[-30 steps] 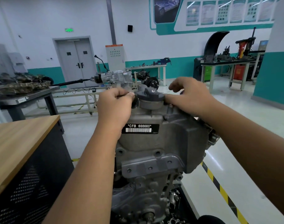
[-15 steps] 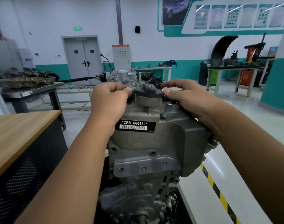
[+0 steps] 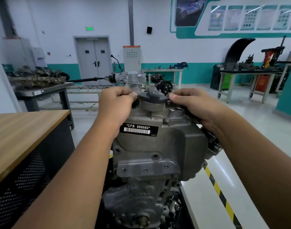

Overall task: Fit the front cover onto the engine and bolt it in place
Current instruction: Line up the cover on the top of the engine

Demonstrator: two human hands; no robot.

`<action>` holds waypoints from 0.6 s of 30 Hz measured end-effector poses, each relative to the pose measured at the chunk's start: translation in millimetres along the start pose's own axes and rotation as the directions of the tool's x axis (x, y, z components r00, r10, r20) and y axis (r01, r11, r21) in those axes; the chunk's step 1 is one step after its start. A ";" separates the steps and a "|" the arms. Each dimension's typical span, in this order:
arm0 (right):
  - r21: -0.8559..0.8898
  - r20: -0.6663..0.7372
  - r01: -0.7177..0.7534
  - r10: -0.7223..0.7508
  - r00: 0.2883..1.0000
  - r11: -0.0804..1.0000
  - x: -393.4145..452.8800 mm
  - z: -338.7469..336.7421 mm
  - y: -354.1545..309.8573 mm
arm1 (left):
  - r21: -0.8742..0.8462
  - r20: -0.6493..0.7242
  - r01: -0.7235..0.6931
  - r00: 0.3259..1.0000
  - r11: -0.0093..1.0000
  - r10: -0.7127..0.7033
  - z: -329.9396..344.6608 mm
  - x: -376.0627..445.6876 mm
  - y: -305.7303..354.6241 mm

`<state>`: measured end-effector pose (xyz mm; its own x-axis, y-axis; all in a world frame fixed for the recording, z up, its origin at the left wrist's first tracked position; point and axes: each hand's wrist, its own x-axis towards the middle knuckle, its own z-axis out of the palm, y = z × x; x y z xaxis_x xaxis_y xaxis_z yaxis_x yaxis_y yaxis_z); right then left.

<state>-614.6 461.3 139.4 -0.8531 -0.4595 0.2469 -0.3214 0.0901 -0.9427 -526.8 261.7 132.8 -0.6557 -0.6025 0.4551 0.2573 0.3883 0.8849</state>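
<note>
Both our hands have closed in a little toward the cap since a second ago, the right one most, and the view has shifted so the engine sits slightly lower and more central. Our left hand (image 3: 115, 103) sits at the top left corner of the front cover (image 3: 151, 146), fingers curled with the thumb and fingertips pressed together just beside the dark filler cap (image 3: 152, 96); they seem to pinch something small, but we cannot make out what. Our right hand (image 3: 193, 104) rests over the top right corner, fingers curled down behind the edge, thumb tip close to a small bolt head by the cap. Whether it grips the cover or only steadies it we cannot tell.

The cover, with its black barcode label (image 3: 139, 130), stands upright against the near face of the engine (image 3: 141, 195), which rises from its stand between the wooden surface (image 3: 22, 129) on the left and the striped floor line (image 3: 221, 192) on the right. It looks seated flush, though the joint itself is hidden from us.

We judge that we are at the bolting stage, starting the top fasteners by hand. Next we need to keep the cover pressed square while each bolt is turned in straight with light finger force, so no thread crosses. The holes lower on the cover appear empty and would follow. No wrench is in view.
</note>
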 end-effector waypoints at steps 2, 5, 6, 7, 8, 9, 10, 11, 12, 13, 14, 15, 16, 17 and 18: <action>-0.026 0.005 0.037 -0.036 0.999 0.999 0.2 2.5 2.9 | -0.014 -0.006 0.005 1.000 1.000 -0.005 -0.3 -0.6 -0.1; -0.091 -0.028 0.079 -0.082 0.996 0.993 0.5 6.5 3.2 | -0.004 0.009 0.029 1.000 1.000 -0.029 -0.3 -3.1 2.9; -0.116 -0.032 0.077 -0.081 0.996 0.990 0.6 8.5 1.0 | -0.005 0.017 0.036 0.999 0.999 -0.036 -1.0 -3.3 4.6; -0.150 -0.039 0.072 -0.078 0.996 0.986 0.8 10.5 -0.4 | 0.002 0.024 0.038 0.999 0.999 -0.038 -1.9 -3.0 5.2; -0.215 -0.065 0.077 -0.093 0.994 0.974 1.2 11.7 -0.8 | 0.010 0.031 0.038 0.999 0.999 -0.038 -2.3 -3.2 5.6; -0.292 -0.099 0.100 -0.134 0.986 0.951 1.7 12.3 0.0 | 0.011 0.039 0.037 0.999 0.999 -0.038 -2.2 -4.0 6.1; -0.357 -0.128 0.122 -0.178 0.976 0.926 1.8 13.0 0.3 | 0.001 0.045 0.042 0.998 0.999 -0.042 -1.7 -3.8 7.0; -0.386 -0.156 0.130 -0.203 0.967 0.913 0.7 14.6 1.2 | -0.002 0.045 0.052 0.998 0.999 -0.052 -2.3 -4.9 7.3; -0.383 -0.174 0.132 -0.212 0.962 0.914 -0.8 16.1 0.9 | 0.004 0.041 0.058 0.997 0.998 -0.058 -2.4 -6.0 7.6; -0.376 -0.184 0.134 -0.215 0.959 0.917 -2.2 16.5 0.7 | 0.007 0.041 0.060 0.997 0.998 -0.060 -2.0 -6.5 7.8; -0.374 -0.183 0.139 -0.219 0.958 0.917 -3.5 17.3 0.1 | 0.004 0.044 0.064 0.997 0.998 -0.064 -2.3 -6.9 7.9; -0.376 -0.175 0.146 -0.225 0.958 0.915 -3.9 17.7 -1.2 | 0.000 0.046 0.064 0.997 0.998 -0.064 -2.6 -6.1 7.8; -0.382 -0.165 0.145 -0.222 0.961 0.913 -4.4 17.7 -2.4 | 0.000 0.046 0.063 0.997 0.998 -0.062 -2.9 -5.1 6.9; -0.385 -0.157 0.140 -0.215 0.964 0.912 -4.7 16.8 -3.0 | -0.002 0.042 0.061 0.997 0.998 -0.061 -3.1 -5.2 6.2; -0.380 -0.149 0.139 -0.208 0.967 0.915 -4.9 15.9 -2.4 | -0.008 0.036 0.058 0.998 0.998 -0.058 -2.7 -5.8 5.4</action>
<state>-603.2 449.3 137.0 -0.8190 -0.3312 0.4686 -0.5682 0.3542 -0.7428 -519.7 265.5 135.2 -0.6945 -0.5986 0.3992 0.2246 0.3467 0.9107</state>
